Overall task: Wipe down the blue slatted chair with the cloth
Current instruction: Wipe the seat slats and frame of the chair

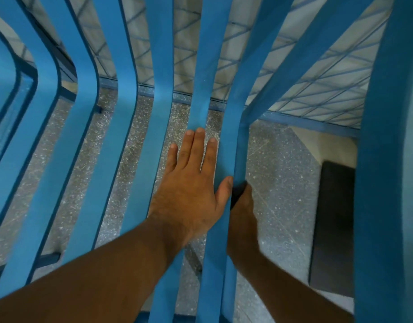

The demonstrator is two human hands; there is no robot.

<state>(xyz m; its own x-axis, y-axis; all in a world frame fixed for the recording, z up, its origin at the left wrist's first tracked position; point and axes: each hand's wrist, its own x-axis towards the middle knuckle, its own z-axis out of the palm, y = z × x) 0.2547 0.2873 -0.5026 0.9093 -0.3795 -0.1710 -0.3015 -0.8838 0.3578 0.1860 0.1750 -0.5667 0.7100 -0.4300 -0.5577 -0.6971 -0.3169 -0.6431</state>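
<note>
Across the seat of the blue slatted chair [158,66], bracing with the left hand [189,190] laid flat, fingers straight, while apparently gripping a dark cloth [237,190] in the right hand [243,207] beneath one slat; mid-wipe, likely needing next a slide along that slat.

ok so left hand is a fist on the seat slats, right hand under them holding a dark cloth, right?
Not quite. Head view: the left hand lies flat on the seat slats, fingers straight, not a fist. The right hand is under them, holding a dark cloth.
</note>
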